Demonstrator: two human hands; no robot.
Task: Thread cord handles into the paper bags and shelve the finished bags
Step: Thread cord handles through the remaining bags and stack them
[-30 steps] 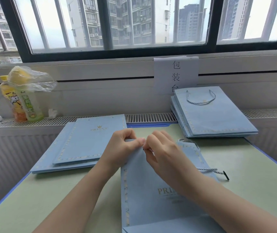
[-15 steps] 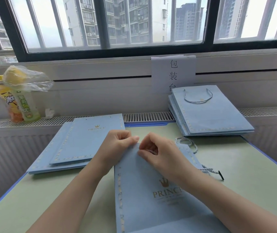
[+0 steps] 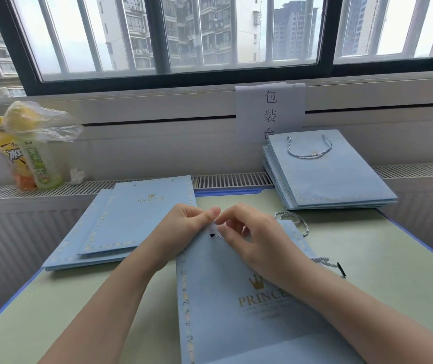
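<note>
1. A blue paper bag (image 3: 236,311) lies flat on the green table (image 3: 394,271), in the lower middle of the frame, with a gold crown and the word "PRINCE" on its face.
2. The left hand (image 3: 184,227) pinches the top edge of this bag with thumb and forefinger; the other fingers are curled.
3. The right hand (image 3: 257,243) is just beside it, and its fingertips pinch a striped cord (image 3: 219,236) at the top edge. The black tip of the cord shows on the bag face, just below the two thumbs.
4. The rest of the cord runs out to the right of the hand: one loop lies on the table above the bag's right corner, and the other black end (image 3: 341,269) rests on the table at the right.
5. Whether the bag holds anything inside, I cannot tell; it looks flat.
6. At the middle left, a stack of flat bags (image 3: 131,222) lies partly on the table, with small holes at the top edge and no handles.
7. At the upper right, a second stack (image 3: 336,179) leans against the wall on the ledge; its top bag has a cord handle (image 3: 310,153).
8. At the upper left, two drink bottles (image 3: 34,158) stand on the ledge with a clear plastic wrap (image 3: 44,122) over their tops.
9. A white paper sign (image 3: 270,111) hangs under the window.
</note>
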